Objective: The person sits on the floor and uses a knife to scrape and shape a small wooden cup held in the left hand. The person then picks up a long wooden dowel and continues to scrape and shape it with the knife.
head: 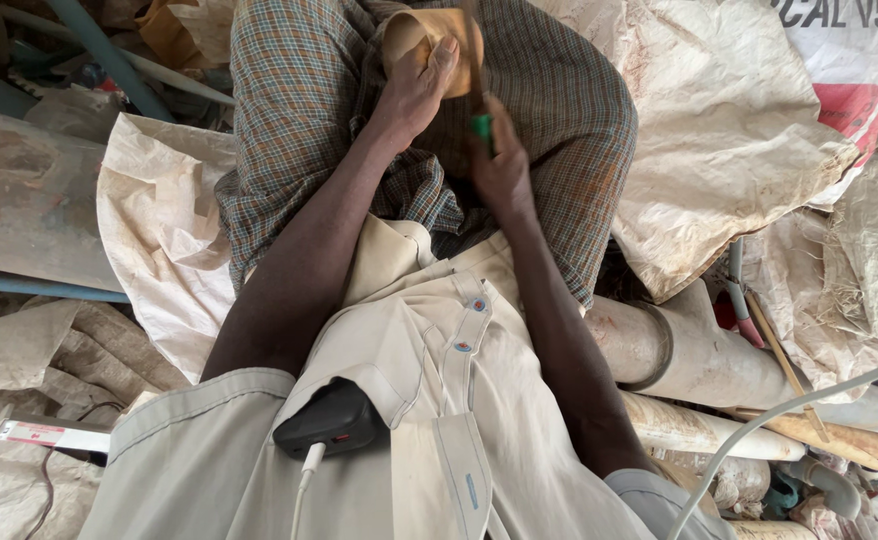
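Observation:
My left hand [417, 88] grips a tan, curved wooden piece [464, 50] shaped like a small bowl, held over my lap with the thumb across its face. My right hand [500, 165] is closed on a tool with a green handle [482, 128], and the tool's dark shaft runs up against the wooden piece. I sit in a checked cloth [304, 100] and a cream shirt. The tool's tip is hidden behind the wood.
Dusty woven sacks [729, 140] lie around me. Pale pipes [689, 350] and thin sticks are piled at the right. A black device with a white cable [327, 425] sits in my shirt pocket. Blue-grey bars [39, 285] lie at the left.

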